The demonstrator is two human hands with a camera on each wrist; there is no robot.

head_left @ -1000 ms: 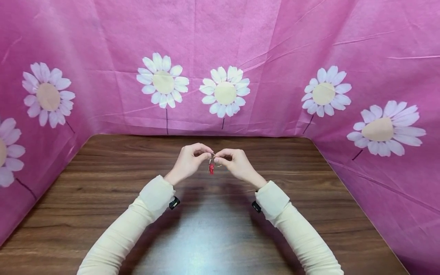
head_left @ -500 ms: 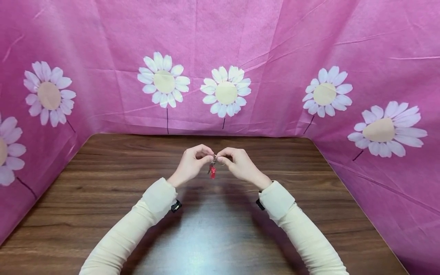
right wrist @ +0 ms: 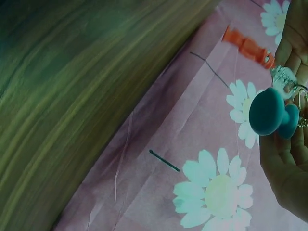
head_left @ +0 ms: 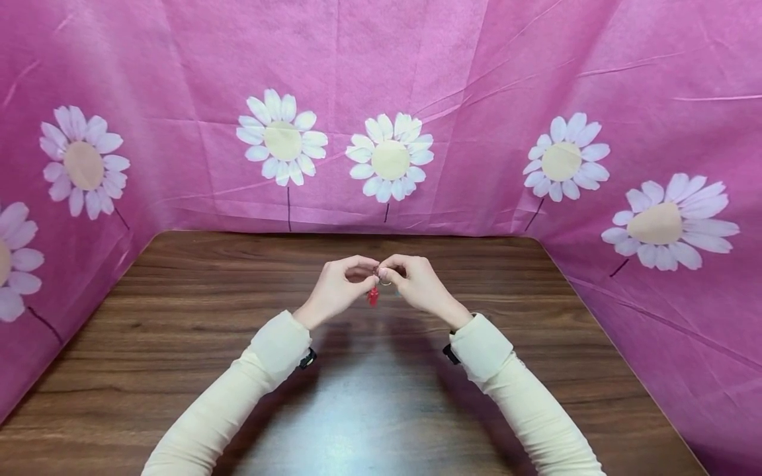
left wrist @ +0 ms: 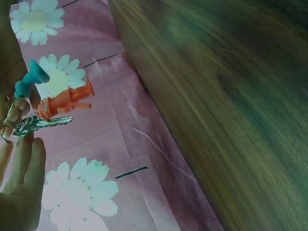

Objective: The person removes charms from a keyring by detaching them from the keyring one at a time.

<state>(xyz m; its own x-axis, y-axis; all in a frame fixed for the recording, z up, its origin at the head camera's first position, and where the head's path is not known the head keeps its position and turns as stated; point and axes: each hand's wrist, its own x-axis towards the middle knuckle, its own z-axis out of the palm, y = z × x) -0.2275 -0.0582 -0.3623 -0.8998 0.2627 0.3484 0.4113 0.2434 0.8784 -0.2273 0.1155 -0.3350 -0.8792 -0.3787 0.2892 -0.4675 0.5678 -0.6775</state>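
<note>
While both hands are held just above the table [head_left: 178, 317], a small key ring [head_left: 385, 281] is pinched between them, clear of the wood. The pink daisy cloth [head_left: 476, 99] is hung behind and on both sides; nothing else is seen on the table, so nothing stands in the way.

Left hand [head_left: 336, 287]: fingers curled, tips pinched on the ring side of the bunch. Right hand [head_left: 417, 283]: fingers curled too, thumb and forefinger pinched on the ring.

Hanging from the ring: a red charm [head_left: 373, 295], a teal knob-shaped charm [right wrist: 272, 114] and a metal key [left wrist: 41, 123], best seen in the wrist views. The exact pinch points are hidden by the fingers.

Risks, as judged:
- The ring is thin and held only by fingertips; a slip could be caused by a twist, and the bunch would be dropped onto the table.
- The split coil could snap back if it is pried apart, and a nail or fingertip could be nipped.
- The charms could be tangled with the key while swinging.
</note>
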